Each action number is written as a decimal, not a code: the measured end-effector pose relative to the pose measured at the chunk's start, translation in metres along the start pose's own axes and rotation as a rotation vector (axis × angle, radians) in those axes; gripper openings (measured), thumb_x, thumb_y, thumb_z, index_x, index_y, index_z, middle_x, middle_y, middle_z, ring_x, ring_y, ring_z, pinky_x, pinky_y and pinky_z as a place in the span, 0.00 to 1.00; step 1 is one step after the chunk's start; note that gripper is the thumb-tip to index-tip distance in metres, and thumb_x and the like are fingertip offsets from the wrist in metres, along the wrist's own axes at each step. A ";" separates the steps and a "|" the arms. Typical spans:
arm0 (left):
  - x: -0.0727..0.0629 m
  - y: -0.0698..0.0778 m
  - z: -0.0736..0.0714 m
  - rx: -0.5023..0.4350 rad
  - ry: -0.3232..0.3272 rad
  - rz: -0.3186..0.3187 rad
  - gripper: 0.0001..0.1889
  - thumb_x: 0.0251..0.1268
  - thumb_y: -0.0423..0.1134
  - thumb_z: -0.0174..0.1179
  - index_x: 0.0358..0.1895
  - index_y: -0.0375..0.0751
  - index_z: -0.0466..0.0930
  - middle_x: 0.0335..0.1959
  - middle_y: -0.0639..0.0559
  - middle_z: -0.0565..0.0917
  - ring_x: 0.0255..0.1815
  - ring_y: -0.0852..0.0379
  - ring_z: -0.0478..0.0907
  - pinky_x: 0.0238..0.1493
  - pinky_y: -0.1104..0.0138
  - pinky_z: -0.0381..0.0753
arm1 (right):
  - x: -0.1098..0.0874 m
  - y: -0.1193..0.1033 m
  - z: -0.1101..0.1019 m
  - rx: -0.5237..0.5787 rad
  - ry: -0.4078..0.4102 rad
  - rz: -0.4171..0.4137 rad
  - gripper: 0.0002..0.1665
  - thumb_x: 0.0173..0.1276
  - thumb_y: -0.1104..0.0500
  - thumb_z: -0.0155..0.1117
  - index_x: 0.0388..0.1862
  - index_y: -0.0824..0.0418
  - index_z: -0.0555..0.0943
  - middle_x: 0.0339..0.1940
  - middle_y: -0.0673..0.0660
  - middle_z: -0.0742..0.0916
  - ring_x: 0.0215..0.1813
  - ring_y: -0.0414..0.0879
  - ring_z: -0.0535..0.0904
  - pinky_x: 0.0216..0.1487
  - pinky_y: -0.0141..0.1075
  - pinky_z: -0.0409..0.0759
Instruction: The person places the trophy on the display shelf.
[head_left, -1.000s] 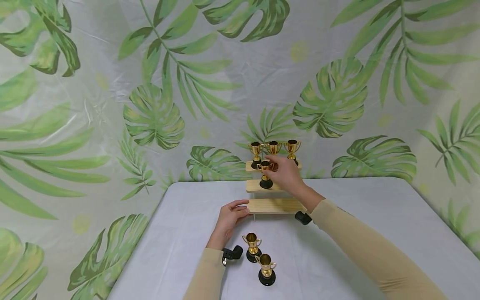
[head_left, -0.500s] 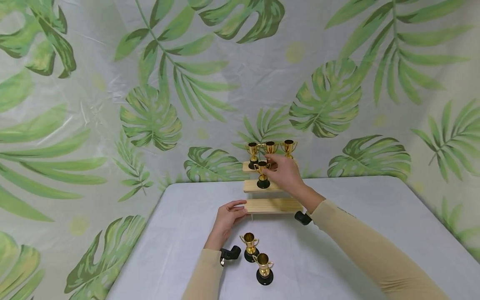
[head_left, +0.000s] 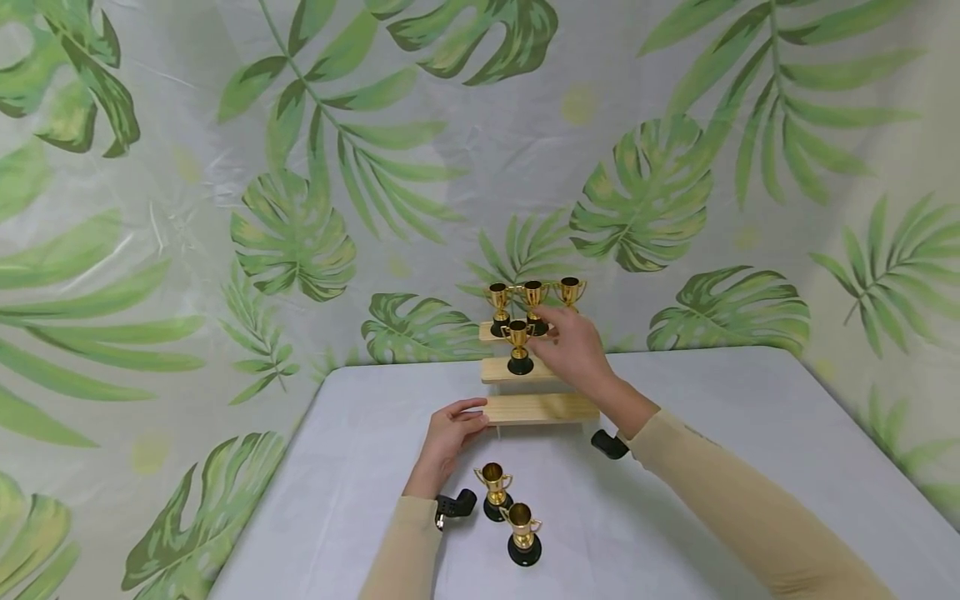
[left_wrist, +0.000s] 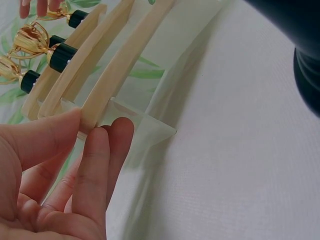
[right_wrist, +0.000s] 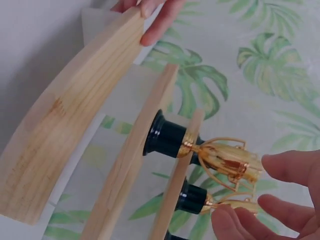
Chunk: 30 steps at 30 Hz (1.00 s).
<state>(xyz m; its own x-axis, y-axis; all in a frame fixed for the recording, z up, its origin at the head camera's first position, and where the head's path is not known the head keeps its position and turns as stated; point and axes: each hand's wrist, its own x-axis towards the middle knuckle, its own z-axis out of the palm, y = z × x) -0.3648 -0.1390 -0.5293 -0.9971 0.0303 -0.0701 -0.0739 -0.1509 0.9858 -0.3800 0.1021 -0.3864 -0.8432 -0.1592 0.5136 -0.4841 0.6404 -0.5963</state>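
Observation:
A three-tier display stand with wooden boards stands at the table's back. My left hand (head_left: 448, 439) pinches the left end of the lowest board (left_wrist: 120, 65) between thumb and fingers. One small gold trophy cup (head_left: 518, 343) with a black base stands upright on the middle board (head_left: 497, 371). Beside its right side is my right hand (head_left: 573, 350); in the right wrist view the thumb (right_wrist: 290, 167) lies close by the cup's rim, fingers spread and apart from it. Behind, three like trophies (head_left: 499, 304) line the top board, the rightmost partly hidden by the right hand.
Two more gold trophies, a farther one (head_left: 494, 490) and a nearer one (head_left: 522, 533), stand on the white tablecloth (head_left: 360, 483) in front of the stand. A leaf-patterned curtain (head_left: 420, 167) hangs behind the table.
The right hand has let go of the trophy on the middle board and drawn slightly to the right. The left hand keeps its pinch on the lowest board. The head view has shifted slightly.

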 end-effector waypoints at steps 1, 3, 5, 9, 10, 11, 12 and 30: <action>0.000 0.000 0.000 -0.001 -0.001 -0.002 0.18 0.62 0.26 0.68 0.56 0.35 0.84 0.43 0.40 0.88 0.45 0.51 0.86 0.53 0.59 0.84 | -0.002 -0.001 -0.001 -0.001 0.003 -0.006 0.31 0.65 0.57 0.71 0.68 0.54 0.78 0.60 0.61 0.82 0.48 0.57 0.83 0.42 0.50 0.84; -0.001 0.000 0.000 0.001 0.000 -0.003 0.19 0.62 0.26 0.68 0.57 0.34 0.84 0.44 0.39 0.87 0.46 0.51 0.86 0.54 0.59 0.84 | -0.007 -0.003 -0.003 0.001 0.008 -0.015 0.30 0.66 0.57 0.71 0.67 0.54 0.79 0.60 0.61 0.82 0.48 0.56 0.84 0.43 0.50 0.84; -0.001 0.000 0.001 0.000 0.000 -0.003 0.19 0.62 0.26 0.68 0.57 0.33 0.83 0.45 0.38 0.87 0.46 0.51 0.85 0.55 0.58 0.83 | -0.013 -0.005 -0.005 0.003 0.006 -0.024 0.30 0.66 0.57 0.71 0.67 0.56 0.79 0.60 0.61 0.82 0.48 0.55 0.83 0.44 0.50 0.85; -0.001 0.000 0.001 -0.001 0.003 0.005 0.19 0.62 0.25 0.67 0.57 0.33 0.83 0.45 0.37 0.87 0.46 0.51 0.86 0.55 0.58 0.83 | -0.025 -0.010 -0.007 0.024 0.004 -0.023 0.31 0.65 0.59 0.72 0.67 0.58 0.79 0.56 0.59 0.82 0.49 0.55 0.83 0.47 0.50 0.85; -0.001 0.000 0.001 -0.001 0.005 0.005 0.19 0.62 0.25 0.67 0.57 0.33 0.83 0.45 0.38 0.87 0.46 0.51 0.86 0.54 0.58 0.83 | -0.028 -0.011 -0.008 0.028 0.003 -0.023 0.31 0.65 0.59 0.73 0.67 0.58 0.78 0.55 0.59 0.82 0.49 0.55 0.83 0.47 0.50 0.85; -0.001 0.000 0.001 -0.001 0.004 0.007 0.19 0.62 0.25 0.67 0.57 0.33 0.83 0.45 0.38 0.87 0.46 0.50 0.86 0.55 0.58 0.83 | -0.031 -0.012 -0.008 0.035 0.003 -0.022 0.32 0.64 0.59 0.73 0.67 0.58 0.79 0.55 0.59 0.82 0.50 0.55 0.82 0.48 0.50 0.85; -0.001 0.000 0.001 0.000 0.006 0.006 0.18 0.62 0.25 0.67 0.57 0.34 0.84 0.44 0.39 0.87 0.46 0.50 0.86 0.55 0.58 0.83 | -0.034 -0.012 -0.008 0.040 0.003 -0.022 0.32 0.64 0.59 0.74 0.67 0.57 0.79 0.55 0.59 0.82 0.50 0.56 0.82 0.48 0.50 0.85; -0.005 0.005 0.002 0.029 -0.013 0.019 0.21 0.64 0.26 0.66 0.60 0.33 0.81 0.47 0.36 0.86 0.46 0.47 0.86 0.57 0.55 0.82 | -0.068 -0.016 -0.014 0.079 0.015 -0.071 0.32 0.62 0.62 0.75 0.67 0.52 0.80 0.56 0.53 0.83 0.50 0.50 0.83 0.50 0.46 0.86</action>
<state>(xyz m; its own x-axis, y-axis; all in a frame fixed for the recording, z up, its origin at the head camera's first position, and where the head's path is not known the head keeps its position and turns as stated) -0.3599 -0.1376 -0.5235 -0.9980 0.0401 -0.0495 -0.0541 -0.1231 0.9909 -0.3120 0.1136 -0.4031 -0.8029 -0.1904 0.5649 -0.5597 0.5669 -0.6044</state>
